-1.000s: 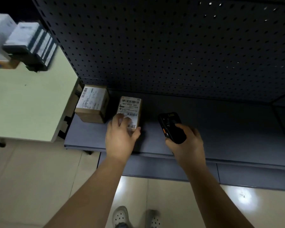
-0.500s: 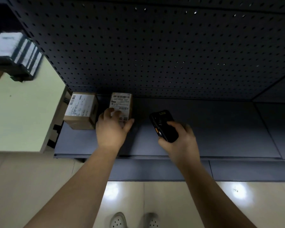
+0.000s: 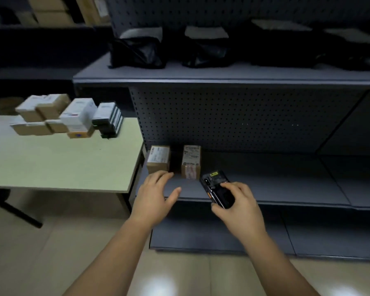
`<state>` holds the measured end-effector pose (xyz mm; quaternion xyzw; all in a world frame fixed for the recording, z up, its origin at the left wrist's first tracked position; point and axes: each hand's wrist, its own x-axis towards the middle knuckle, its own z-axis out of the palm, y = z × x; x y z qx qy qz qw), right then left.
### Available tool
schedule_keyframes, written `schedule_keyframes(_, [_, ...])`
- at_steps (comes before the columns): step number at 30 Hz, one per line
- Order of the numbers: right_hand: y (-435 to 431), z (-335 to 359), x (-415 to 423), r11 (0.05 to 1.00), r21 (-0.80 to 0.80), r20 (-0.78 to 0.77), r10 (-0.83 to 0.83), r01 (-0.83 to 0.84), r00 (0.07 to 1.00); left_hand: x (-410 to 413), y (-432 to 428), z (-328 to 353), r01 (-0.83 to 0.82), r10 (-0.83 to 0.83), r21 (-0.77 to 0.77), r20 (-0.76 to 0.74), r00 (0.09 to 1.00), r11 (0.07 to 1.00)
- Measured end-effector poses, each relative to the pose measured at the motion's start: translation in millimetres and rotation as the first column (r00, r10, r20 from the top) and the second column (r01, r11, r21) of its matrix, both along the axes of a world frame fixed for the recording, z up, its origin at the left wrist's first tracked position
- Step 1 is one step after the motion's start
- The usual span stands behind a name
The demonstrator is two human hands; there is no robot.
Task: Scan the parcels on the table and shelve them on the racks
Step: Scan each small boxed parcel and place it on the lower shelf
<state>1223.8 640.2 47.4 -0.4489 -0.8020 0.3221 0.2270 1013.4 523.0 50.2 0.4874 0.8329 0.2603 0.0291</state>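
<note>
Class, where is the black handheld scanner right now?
In the head view, the scanner sits in the right hand, just right of centre, over the front of the lower shelf, beside the taped cardboard parcel.

Table (image 3: 62, 163), 9 o'clock: parcel pile (image 3: 68, 116). Lower rack shelf (image 3: 276, 184), 3 o'clock: left cardboard parcel (image 3: 158, 159), right cardboard parcel (image 3: 191, 161), apart. Upper rack shelf (image 3: 222, 73), 12 o'clock: black bags (image 3: 137, 52).

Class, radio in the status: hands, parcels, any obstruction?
Left hand open, empty. Right hand grips scanner. Two parcels on lower shelf; stack waits on table. Nothing blocking.
</note>
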Motion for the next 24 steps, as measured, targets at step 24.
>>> schedule_keyframes(24, [-303.2,105.9,-302.5,0.919,0.052,-0.154,0.394,-0.391,0.906,-224.5,-378.0,93.4,-0.437,0.437,0.088,0.02,0.899,0.895])
